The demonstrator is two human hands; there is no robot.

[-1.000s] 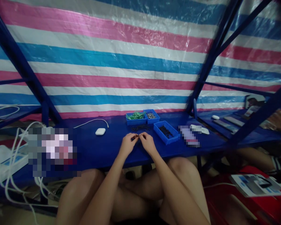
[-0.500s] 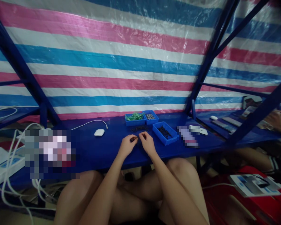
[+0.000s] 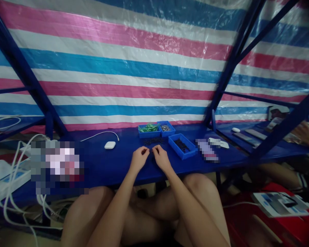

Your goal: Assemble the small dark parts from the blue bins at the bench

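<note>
My left hand [image 3: 140,158] and my right hand [image 3: 160,157] are side by side over the blue table, fingertips a small gap apart. The fingers of each are pinched together; whatever they hold is too small or hidden to name. Just beyond them lies a loose pile of small dark pieces [image 3: 152,141]. Right of my right hand stands a blue bin [image 3: 194,151] with black pieces [image 3: 181,145] in it. Behind the pile, one blue bin [image 3: 145,135] holds green pieces [image 3: 149,128]. The bin beside it [image 3: 171,133] contains small silvery pieces [image 3: 166,128].
A white case [image 3: 110,145] and a white cable lie left on the table [image 3: 98,164]. At far left are a power strip [image 3: 12,181] and tangled cables. A blurred-out phone-like item [image 3: 206,150] rests right of the bins. Another person's hand [image 3: 305,132] shows at far right.
My left fingertips have drawn slightly away from my right ones, and the dark bit that showed at them is less visible. The view has shifted slightly.
</note>
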